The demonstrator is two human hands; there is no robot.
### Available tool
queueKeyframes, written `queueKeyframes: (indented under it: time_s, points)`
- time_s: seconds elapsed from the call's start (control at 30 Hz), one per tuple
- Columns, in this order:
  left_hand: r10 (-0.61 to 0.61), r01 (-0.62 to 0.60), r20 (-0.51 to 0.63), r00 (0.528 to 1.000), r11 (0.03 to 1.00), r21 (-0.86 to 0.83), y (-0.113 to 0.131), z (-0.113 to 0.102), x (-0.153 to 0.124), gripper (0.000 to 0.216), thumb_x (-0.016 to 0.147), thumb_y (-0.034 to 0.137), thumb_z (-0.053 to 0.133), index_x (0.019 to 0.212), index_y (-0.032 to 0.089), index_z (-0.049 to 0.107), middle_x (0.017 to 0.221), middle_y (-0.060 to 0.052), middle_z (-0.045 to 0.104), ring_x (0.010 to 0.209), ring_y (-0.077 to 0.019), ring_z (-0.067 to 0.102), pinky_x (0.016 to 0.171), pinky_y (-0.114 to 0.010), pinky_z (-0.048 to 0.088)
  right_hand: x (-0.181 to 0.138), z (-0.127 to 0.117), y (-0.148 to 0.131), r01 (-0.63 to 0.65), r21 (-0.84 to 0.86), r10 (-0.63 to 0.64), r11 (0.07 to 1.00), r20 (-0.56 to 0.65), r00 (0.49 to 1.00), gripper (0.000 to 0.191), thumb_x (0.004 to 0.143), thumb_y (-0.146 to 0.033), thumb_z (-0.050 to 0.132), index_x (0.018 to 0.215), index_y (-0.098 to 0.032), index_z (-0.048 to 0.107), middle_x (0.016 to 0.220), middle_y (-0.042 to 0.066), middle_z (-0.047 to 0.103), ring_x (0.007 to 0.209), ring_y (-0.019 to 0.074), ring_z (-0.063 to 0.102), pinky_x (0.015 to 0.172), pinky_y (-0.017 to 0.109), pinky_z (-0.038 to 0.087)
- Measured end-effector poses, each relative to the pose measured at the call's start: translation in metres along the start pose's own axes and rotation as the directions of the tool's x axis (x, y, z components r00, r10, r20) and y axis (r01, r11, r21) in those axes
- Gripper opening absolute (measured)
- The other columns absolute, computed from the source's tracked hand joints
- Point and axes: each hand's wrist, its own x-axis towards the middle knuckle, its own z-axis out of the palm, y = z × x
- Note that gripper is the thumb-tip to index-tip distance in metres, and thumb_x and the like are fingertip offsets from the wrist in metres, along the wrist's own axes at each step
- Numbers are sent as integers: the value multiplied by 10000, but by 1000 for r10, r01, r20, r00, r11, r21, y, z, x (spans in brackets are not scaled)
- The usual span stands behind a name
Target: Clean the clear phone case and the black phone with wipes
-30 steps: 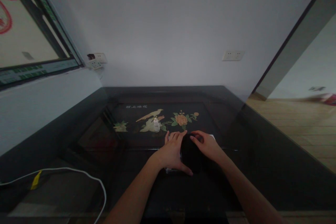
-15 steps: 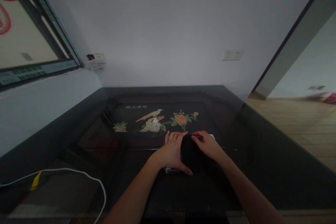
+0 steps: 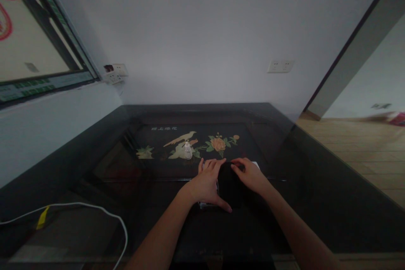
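Observation:
Between my hands lies a flat black object (image 3: 228, 185) with a smooth dark face; I cannot make out its kind against the black table. My left hand (image 3: 209, 183) spans its left side, fingers at the far end and thumb at the near end, holding it. With thumb and fingertips bent together, my right hand (image 3: 249, 173) pinches at its far right edge; what is between those fingertips is too small to see. A pale, clear-edged thing (image 3: 207, 205) shows under my left palm. Past my right knuckles peeks a white corner (image 3: 255, 163). A small clear bottle (image 3: 187, 150) stands beyond my left hand.
The glossy black table (image 3: 303, 185) carries an inlaid bird and flower picture (image 3: 218, 143). A white cable (image 3: 95, 206) with a yellow tag (image 3: 43, 218) curves at the near left. Behind are a wall with sockets (image 3: 280, 66) and a window (image 3: 38, 29) at left.
Both hands keep nearly the same place and pose on the black object. The view has shifted only very slightly.

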Motion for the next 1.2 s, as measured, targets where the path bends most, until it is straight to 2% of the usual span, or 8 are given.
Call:
queueKeyframes:
  time_s: [0.33, 0.5, 0.57, 0.63, 0.73, 0.8, 1.0, 1.2]
  points:
    - [-22, 18, 30, 999, 992, 128, 4, -3, 0, 1437, 348, 729, 900, 1568, 255, 308, 1590, -180, 340, 1485, -442, 251, 1222, -652, 81, 1, 4, 6, 24, 2, -24, 1000, -27, 999, 286, 930, -351, 589, 1128, -194, 723, 1022, 98, 732, 905, 236, 696, 813, 343, 513]
    - [101, -92, -232, 967, 995, 49, 19, -20, 2, 754, 712, 632, 812, 1330, 285, 556, 1328, -92, 585, 1286, -292, 503, 1112, -473, 398, 1, 0, 6, -24, 112, 30, 993, -53, 998, 320, 920, -418, 579, 1129, -206, 697, 994, 76, 738, 673, 189, 673, 655, 320, 511]
    - [85, -69, -447, 891, 996, 53, 19, -26, 4, 415, 882, 482, 714, 1206, 255, 591, 1153, -62, 639, 1141, -235, 580, 1033, -417, 448, 1, -2, 5, -44, 161, 52, 986, -49, 997, 329, 919, -443, 573, 1121, -212, 692, 987, 64, 739, 600, 169, 645, 604, 313, 497]
    - [10, 15, -675, 738, 999, 31, 12, -31, 6, 271, 934, 363, 655, 1149, 221, 570, 1036, -51, 634, 1007, -205, 613, 943, -379, 481, 2, -3, 5, -51, 199, 63, 979, -54, 997, 317, 918, -453, 572, 1092, -220, 697, 987, 56, 742, 599, 166, 644, 603, 311, 494]
    - [-93, 167, -882, 461, 986, -16, -9, -38, 8, 298, 890, 325, 693, 1105, 203, 527, 1016, -52, 591, 946, -203, 601, 883, -371, 498, 3, -4, 4, -35, 251, 58, 967, -83, 995, 290, 916, -451, 581, 1049, -224, 705, 984, 57, 747, 671, 181, 673, 642, 311, 508]
    - [-113, 277, -921, 374, 961, -5, -25, -41, 9, 397, 839, 320, 738, 1135, 202, 500, 1087, -69, 554, 1015, -228, 573, 945, -413, 486, 4, -4, 3, -17, 288, 47, 958, -97, 994, 290, 917, -456, 580, 1033, -222, 707, 979, 61, 749, 704, 190, 683, 653, 310, 513]
    - [-278, 551, -834, 476, 834, 36, -57, -35, 9, 639, 743, 354, 817, 1224, 158, 444, 1179, -125, 532, 1159, -314, 544, 1024, -501, 448, 3, -5, 0, 12, 330, 25, 944, -107, 994, 323, 911, -489, 572, 1000, -209, 708, 933, 62, 743, 706, 195, 679, 637, 299, 506]
    - [-349, 604, -753, 557, 793, 78, -65, -27, 5, 666, 773, 350, 800, 1271, 142, 410, 1202, -148, 551, 1177, -307, 569, 1008, -468, 461, 2, -5, -3, 8, 333, 25, 943, -95, 995, 302, 915, -472, 576, 991, -214, 713, 959, 61, 751, 709, 189, 679, 654, 298, 510]
